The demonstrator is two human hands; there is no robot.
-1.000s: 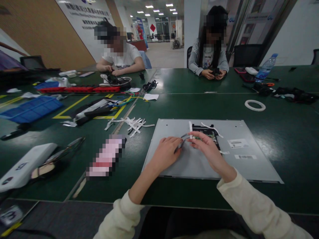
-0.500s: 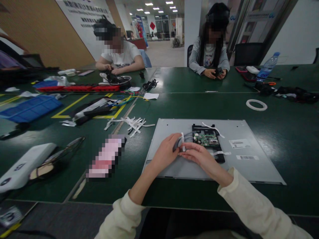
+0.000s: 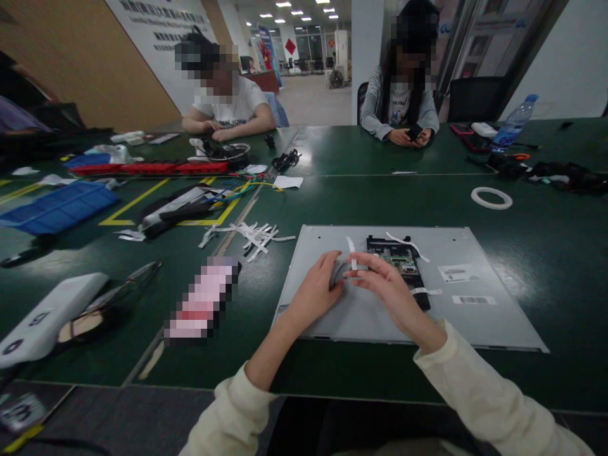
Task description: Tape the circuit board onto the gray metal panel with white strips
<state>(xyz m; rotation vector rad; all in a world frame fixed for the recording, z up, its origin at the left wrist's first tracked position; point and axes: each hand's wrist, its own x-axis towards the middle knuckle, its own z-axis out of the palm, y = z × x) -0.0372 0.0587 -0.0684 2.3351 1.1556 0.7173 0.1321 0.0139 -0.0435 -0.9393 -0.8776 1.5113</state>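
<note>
A grey metal panel (image 3: pixel 475 323) lies flat on the green table (image 3: pixel 546 253) in front of me. A green circuit board (image 3: pixel 401 259) in a black frame sits in its upper middle, with white tape strips around it. My left hand (image 3: pixel 316 288) is closed on a grey flat cable bundle (image 3: pixel 341 271) just left of the board. My right hand (image 3: pixel 392 288) pinches the same bundle, where a white tape strip (image 3: pixel 352 252) sticks up from it.
Several loose white tape strips (image 3: pixel 254 235) lie left of the panel. A white tape roll (image 3: pixel 491 198) is at far right. A white device (image 3: pixel 47 320), blue tray (image 3: pixel 57 206), red strips (image 3: pixel 147 168) and cables are at left. Two people sit across the table.
Both hands shifted left off the circuit board, which now shows. The tape strip went from over the board to wrapping round the cable bundle between my fingers.
</note>
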